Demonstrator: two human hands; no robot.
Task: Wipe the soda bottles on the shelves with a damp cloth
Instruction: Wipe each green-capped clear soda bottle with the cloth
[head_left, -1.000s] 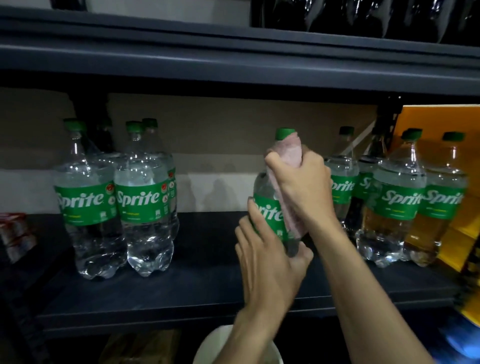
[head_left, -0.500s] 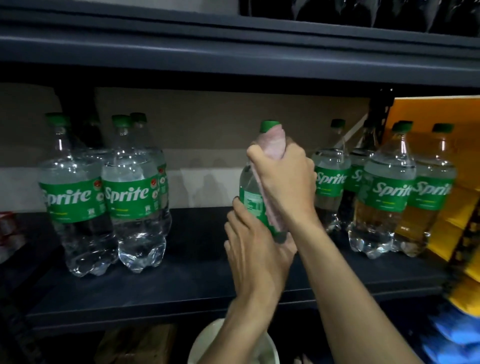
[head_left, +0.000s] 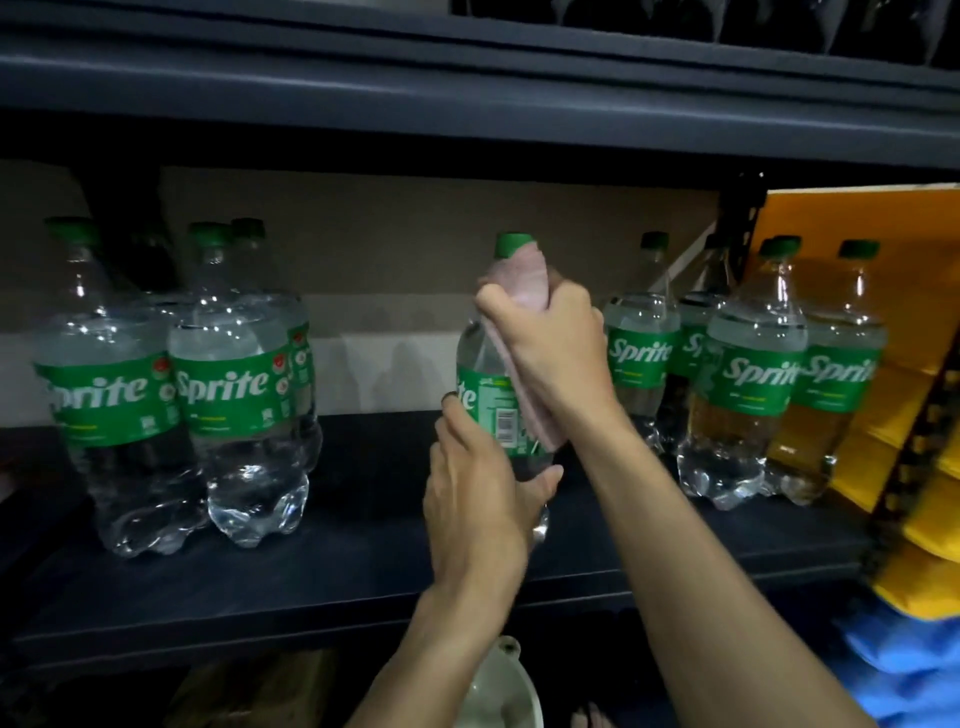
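A clear Sprite bottle (head_left: 488, 395) with a green cap and label stands in the middle of the dark shelf (head_left: 363, 561). My left hand (head_left: 478, 499) grips its lower body from the front. My right hand (head_left: 556, 343) holds a pink cloth (head_left: 519, 275) wrapped around the bottle's neck and shoulder, just under the cap. The label's barcode side faces me. The bottle's base is hidden behind my left hand.
Several Sprite bottles (head_left: 234, 384) stand at the shelf's left, several more (head_left: 753, 374) at the right. Yellow padded packs (head_left: 924, 364) fill the far right. An upper shelf (head_left: 467, 98) hangs close overhead. A white bowl (head_left: 498, 696) sits below.
The bottle has turned in my hands, so the label now shows its barcode instead of the Sprite name. Both hands keep their hold.
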